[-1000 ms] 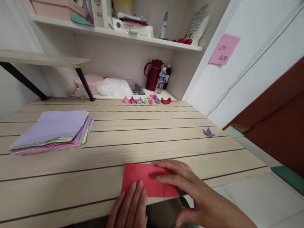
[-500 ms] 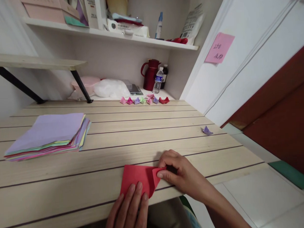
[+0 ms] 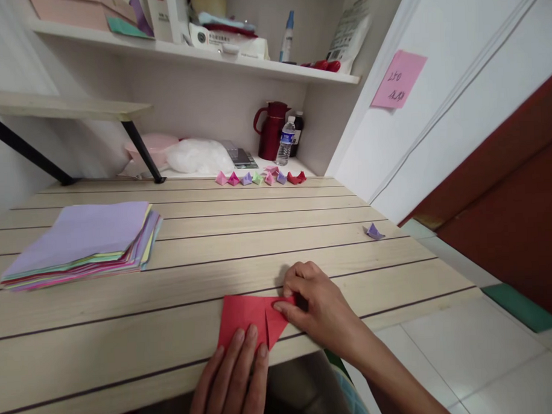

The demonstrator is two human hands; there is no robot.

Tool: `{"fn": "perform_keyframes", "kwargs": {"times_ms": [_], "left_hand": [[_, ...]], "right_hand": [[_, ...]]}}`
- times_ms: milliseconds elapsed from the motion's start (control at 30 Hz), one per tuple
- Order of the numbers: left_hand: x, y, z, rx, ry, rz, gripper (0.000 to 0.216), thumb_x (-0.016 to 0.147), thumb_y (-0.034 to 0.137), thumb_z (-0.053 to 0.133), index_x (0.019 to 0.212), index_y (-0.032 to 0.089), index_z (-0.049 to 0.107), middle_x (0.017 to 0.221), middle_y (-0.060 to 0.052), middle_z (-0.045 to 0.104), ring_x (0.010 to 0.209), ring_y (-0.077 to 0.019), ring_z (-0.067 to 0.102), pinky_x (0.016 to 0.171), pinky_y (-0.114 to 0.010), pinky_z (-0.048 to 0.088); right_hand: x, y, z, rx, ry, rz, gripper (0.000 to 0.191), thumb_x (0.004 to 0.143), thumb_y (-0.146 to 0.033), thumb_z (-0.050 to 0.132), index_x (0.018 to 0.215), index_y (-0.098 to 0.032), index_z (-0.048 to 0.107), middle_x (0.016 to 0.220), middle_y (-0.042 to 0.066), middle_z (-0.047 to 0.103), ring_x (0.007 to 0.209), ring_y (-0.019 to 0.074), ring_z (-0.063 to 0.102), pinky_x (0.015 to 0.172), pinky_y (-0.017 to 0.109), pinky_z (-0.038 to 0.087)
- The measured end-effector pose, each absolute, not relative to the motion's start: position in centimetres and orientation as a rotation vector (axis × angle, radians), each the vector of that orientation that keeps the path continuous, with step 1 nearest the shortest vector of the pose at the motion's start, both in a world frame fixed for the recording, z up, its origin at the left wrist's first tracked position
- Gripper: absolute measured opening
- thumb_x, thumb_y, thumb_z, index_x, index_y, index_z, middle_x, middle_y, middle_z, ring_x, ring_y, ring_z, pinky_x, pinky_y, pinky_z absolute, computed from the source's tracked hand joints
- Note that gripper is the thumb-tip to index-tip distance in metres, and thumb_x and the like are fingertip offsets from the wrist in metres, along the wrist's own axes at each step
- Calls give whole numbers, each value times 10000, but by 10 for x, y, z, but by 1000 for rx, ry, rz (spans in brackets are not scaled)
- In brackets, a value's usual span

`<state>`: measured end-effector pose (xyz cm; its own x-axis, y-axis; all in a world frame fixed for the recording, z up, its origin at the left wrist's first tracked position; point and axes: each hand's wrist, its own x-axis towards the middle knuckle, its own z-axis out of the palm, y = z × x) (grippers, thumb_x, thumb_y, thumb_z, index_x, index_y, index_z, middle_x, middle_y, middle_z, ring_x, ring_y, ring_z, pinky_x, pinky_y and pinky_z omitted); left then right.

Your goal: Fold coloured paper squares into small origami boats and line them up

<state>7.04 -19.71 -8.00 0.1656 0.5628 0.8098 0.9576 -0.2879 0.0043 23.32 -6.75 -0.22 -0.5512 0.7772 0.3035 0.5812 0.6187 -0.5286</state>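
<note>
Right now the left hand lies flat w/ fingers spread on the red paper, prob. to pin it at the near edge of the table, while the right hand pinches the paper's folded-in right corner, pressing the crease. Paper looks like a red triangle-ish shape, point toward the person, one flap lying over the middle.

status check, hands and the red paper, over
Left hand flat, fingertips pinning red paper at table edge. Right hand pressing folded corner down. Paper stack and small purple folded piece sit apart, nothing in the way.
</note>
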Motion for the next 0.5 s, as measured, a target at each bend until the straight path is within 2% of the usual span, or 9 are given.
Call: {"fn": "perform_keyframes", "kwargs": {"times_ms": [133, 200, 267, 367, 433, 500], "left_hand": [[69, -197, -80, -1932, -1419, -978, 302, 902, 86, 509, 1139, 116, 695, 1141, -125, 754, 1425, -186, 403, 1198, -360, 271], [69, -197, -80, -1927, -1415, -971, 301, 898, 87, 518, 1142, 116, 691, 1137, -125, 755, 1424, -189, 405, 1195, -361, 278], [69, -197, -81, -1923, -1408, -952, 302, 902, 90, 515, 1149, 122, 685, 1150, -118, 752, 1418, -189, 414, 1191, -363, 288], [68, -198, -82, -1929, -1402, -926, 311, 897, 89, 521, 1169, 121, 668, 1202, -115, 732, 1398, -195, 446, 1183, -373, 304], [68, -199, -83, -1931, -1406, -917, 312, 890, 90, 532, 1174, 114, 661, 1218, -120, 724, 1392, -194, 454, 1186, -376, 301], [68, -200, -83, -1919, -1418, -905, 300, 899, 103, 523, 1163, 120, 665, 1212, -118, 727, 1398, -185, 444, 1195, -377, 285]], "right_hand": [[236, -66, 0, -1069, -2318, 544, 227, 772, -139, 769, 693, -195, 564, 849, 22, 615, 842, 214, 545, 808, 378, 425], [242, -65, 3, -1012, -2318, 669, 152, 804, -190, 771, 792, -211, 621, 912, 27, 640, 902, 221, 574, 858, 389, 442], [249, -65, 8, -896, -2335, 856, 228, 798, -256, 800, 975, -244, 657, 1090, 47, 646, 1051, 235, 584, 952, 402, 445], [260, -67, 14, -778, -2374, 1022, 460, 783, -228, 805, 1197, -285, 612, 1391, 81, 506, 1308, 253, 475, 1080, 407, 405], [267, -71, 17, -778, -2406, 1050, 446, 825, -184, 745, 1232, -297, 601, 1479, 87, 419, 1392, 252, 397, 1087, 389, 417], [274, -75, 18, -773, -2466, 1057, 432, 838, -241, 747, 1242, -307, 608, 1530, 85, 365, 1433, 268, 344, 1096, 395, 420]]}}
